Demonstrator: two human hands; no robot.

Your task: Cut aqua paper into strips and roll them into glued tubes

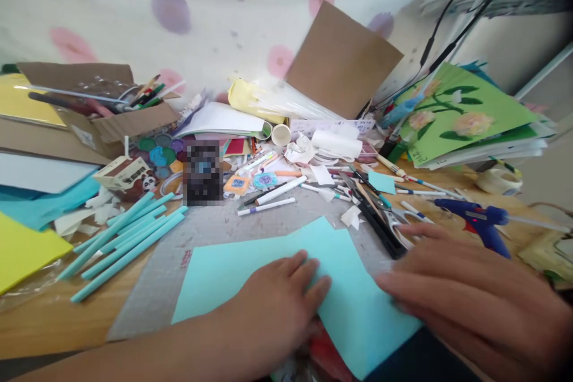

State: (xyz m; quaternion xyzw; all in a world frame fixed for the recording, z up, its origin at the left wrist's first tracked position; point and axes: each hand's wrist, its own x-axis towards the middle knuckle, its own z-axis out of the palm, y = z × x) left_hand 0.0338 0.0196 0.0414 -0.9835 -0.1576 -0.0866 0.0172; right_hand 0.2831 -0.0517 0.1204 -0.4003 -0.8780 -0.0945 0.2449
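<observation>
A light blue paper sheet [250, 262] lies on a grey cutting mat [224, 224] near the front edge of a cluttered wooden table [45, 316]. My left hand [277, 304] rests flat on the sheet's lower middle, fingers together and pointing right. My right hand [465, 292] lies palm down at the sheet's right edge, its fingertips on the paper; it is blurred. Neither hand grips anything. Black-handled scissors [380, 221] lie just beyond my right hand's fingers.
Several rolled light blue paper tubes [125, 239] lie left of the mat. A blue glue gun [478, 221] rests at the right. Markers [268, 197], scraps, a paint palette [161, 152], cardboard boxes [125, 119], yellow paper [22, 253] and green craft cards [465, 113] crowd the back.
</observation>
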